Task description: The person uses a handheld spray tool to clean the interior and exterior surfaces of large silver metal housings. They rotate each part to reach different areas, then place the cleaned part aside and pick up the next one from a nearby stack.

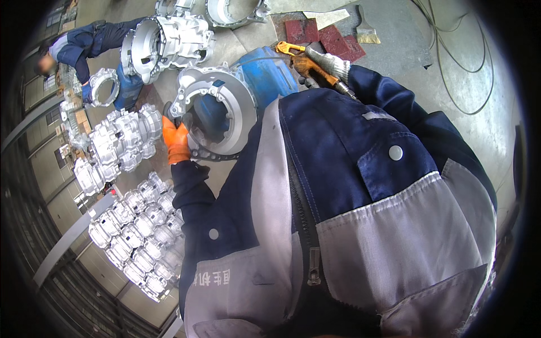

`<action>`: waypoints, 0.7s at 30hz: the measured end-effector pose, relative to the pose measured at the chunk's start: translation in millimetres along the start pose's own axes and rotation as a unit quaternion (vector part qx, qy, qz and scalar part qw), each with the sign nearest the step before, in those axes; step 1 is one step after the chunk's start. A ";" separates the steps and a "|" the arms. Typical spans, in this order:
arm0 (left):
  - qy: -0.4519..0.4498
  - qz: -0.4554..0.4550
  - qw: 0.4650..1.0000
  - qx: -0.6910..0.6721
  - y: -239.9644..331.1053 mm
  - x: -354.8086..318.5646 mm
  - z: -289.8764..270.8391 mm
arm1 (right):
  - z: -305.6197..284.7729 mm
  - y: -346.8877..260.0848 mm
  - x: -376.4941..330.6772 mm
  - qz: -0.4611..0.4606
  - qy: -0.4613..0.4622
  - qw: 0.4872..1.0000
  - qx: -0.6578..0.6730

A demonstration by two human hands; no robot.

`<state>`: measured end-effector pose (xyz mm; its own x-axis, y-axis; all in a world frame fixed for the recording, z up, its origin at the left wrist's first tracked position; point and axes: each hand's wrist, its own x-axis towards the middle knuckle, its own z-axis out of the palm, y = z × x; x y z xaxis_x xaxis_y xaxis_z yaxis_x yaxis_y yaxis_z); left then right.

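My left hand (177,138), in an orange glove with dark fingertips, grips the rim of a large silver metal housing casting (239,112). Its round opening faces me, and the casting rests against a blue drum (270,73). To the right, my right hand (329,63), in a pale knitted glove with grey on it, is closed round an orange-yellow handheld power tool (313,69). The tool's narrow metal end points down toward my jacket. A yellow lever-like piece (289,48) shows at its far end. My jacket front fills the lower middle.
Finished-looking silver castings (121,143) stand in rows at left, with more (141,234) below. Another person (84,48) handles a ring-shaped casting (105,87) at far left. Dark red pieces (338,45), a flat brush (367,28) and a looped hose (445,84) lie on the floor.
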<state>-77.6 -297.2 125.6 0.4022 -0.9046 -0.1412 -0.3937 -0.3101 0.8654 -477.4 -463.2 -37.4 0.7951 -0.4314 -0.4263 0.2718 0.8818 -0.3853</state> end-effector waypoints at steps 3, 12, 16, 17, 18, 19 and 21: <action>-0.008 0.005 1.000 0.002 1.3 0.4 0.0 | 0.0 0.5 -0.2 0.000 -0.002 1.000 -0.014; -0.011 0.009 1.000 0.014 -4.2 1.8 -4.3 | 1.9 -3.3 -4.3 -0.004 0.026 0.998 -0.056; -0.006 0.024 0.999 0.023 -4.7 1.1 -2.2 | -2.1 5.9 6.5 -0.025 0.016 0.999 -0.043; -0.006 0.035 0.999 0.019 -4.6 0.3 -1.7 | -0.6 8.8 11.9 -0.046 0.007 0.998 -0.033; -0.003 0.023 1.000 0.015 -4.3 -0.5 -1.1 | -0.3 7.6 15.2 -0.067 -0.002 0.997 -0.022; -0.005 0.017 1.000 0.004 -4.2 -1.5 -0.7 | 0.5 5.1 16.9 -0.064 -0.013 0.996 -0.057; -0.008 0.012 1.000 0.002 -3.9 -1.6 -1.1 | 5.1 -4.4 16.8 -0.042 0.003 0.990 -0.134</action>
<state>-75.8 -294.2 123.0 0.3795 -0.9164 -0.1274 -0.4071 -0.2890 0.8665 -462.4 -473.3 -38.7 0.7726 -0.5028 -0.3876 0.1830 0.7610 -0.6224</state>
